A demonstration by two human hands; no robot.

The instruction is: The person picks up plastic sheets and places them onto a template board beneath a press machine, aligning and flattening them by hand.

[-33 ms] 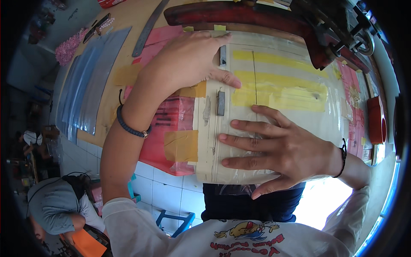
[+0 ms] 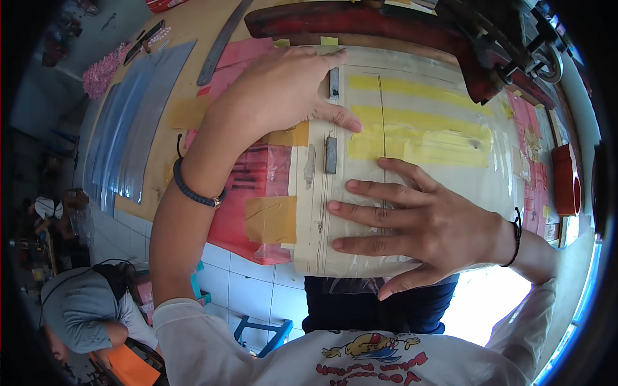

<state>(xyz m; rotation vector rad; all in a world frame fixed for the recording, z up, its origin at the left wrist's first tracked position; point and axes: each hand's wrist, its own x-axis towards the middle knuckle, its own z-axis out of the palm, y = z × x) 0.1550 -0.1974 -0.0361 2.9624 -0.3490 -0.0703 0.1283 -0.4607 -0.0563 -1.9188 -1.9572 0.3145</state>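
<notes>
My right hand [image 2: 412, 222] lies flat with fingers spread on a clear plastic sheet [image 2: 360, 262] over a cream work board [image 2: 309, 254]. My left hand [image 2: 293, 87] rests near the board's far left, thumb and forefinger apart; its other fingers are partly hidden. Between that thumb and forefinger sits a small grey bar [image 2: 334, 83]. Nearer me, a second grey bar [image 2: 331, 156] stands just left of my right fingertips. Yellow tape strips [image 2: 418, 145] and a dark drawn line cross the board's surface.
Red-handled cutting lever [image 2: 360, 24] spans the far edge, joined to a dark metal mechanism [image 2: 515, 45]. To the left lie a steel ruler [image 2: 222, 45] and stacked clear bluish sheets [image 2: 132, 122]. A red container [image 2: 566, 180] is at the right. Another person [image 2: 84, 309] sits at lower left.
</notes>
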